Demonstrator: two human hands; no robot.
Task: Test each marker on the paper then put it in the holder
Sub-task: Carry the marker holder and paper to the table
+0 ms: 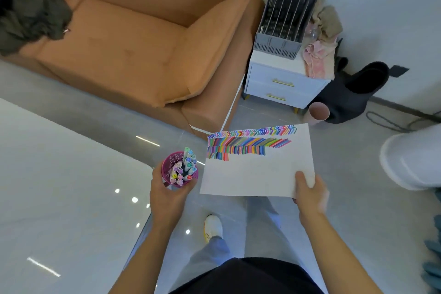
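Note:
My left hand (167, 194) grips a purple mesh holder (168, 165) from below, held in the air past the table's edge. Several capped markers (186, 167) stand upright in it. My right hand (310, 192) pinches the near right corner of a white paper (257, 174), thumb on top. The sheet is held flat above the floor. Its far part carries rows of coloured test strokes (248, 144); the near half is blank.
A glossy white table (59, 186) fills the left. An orange sofa (133, 40) stands ahead, with a white drawer unit (284, 83) and grey file rack (286, 12) to its right. A pink cup (318, 113) and black bag (350, 93) sit on the floor. My legs are below.

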